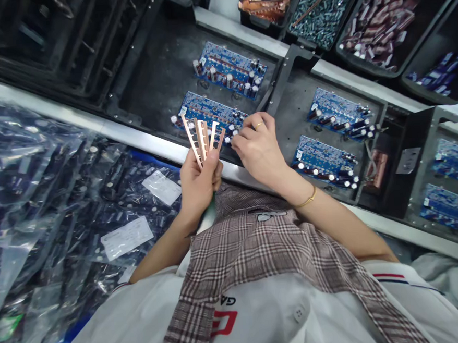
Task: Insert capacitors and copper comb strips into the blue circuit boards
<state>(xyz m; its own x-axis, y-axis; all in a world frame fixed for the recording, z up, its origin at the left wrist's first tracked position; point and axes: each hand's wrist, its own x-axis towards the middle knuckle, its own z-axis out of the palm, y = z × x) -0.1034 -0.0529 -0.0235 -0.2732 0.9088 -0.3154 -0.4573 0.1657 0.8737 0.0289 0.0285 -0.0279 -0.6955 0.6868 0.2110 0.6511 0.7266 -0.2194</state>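
Several flat copper strips (203,141) fan upward out of my left hand (200,180), its fingers closed round their lower ends. Close to its right, my right hand (259,147) is bent over the right end of a blue circuit board (213,111), fingertips pinched together near the board's edge. Whatever those fingertips hold, if anything, is too small or hidden to name. The strips cover part of this board's front. Behind it in the same black tray (147,67) lies a second blue board (233,69) with upright capacitors.
Bins at the back hold copper strips (265,6), small metal pieces (322,11) and brown sleeved parts (385,22). More boards (326,162) sit in trays to the right. Plastic-wrapped parts (51,205) fill the left side. A metal rail (72,119) runs along the front.
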